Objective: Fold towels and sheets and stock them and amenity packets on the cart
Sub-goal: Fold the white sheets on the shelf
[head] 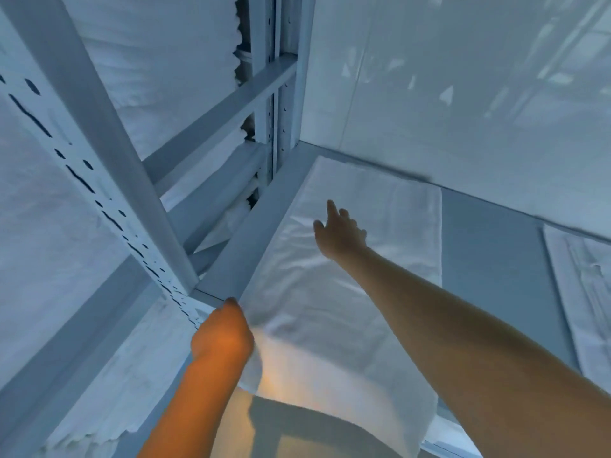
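Observation:
A white folded sheet [334,292] lies lengthwise on a grey shelf [489,259], its near end hanging over the front edge. My left hand [221,335] is closed on the sheet's near left corner at the shelf edge. Stretched out over the far half of the sheet, my right hand [340,229] has its fingers spread, flat on or just above the cloth.
A perforated grey upright [109,206] and cross beams stand at the left. Stacks of white folded linen [172,71] fill the neighbouring rack. Another white folded piece [582,292] lies at the shelf's right. A white wall [463,110] backs the shelf.

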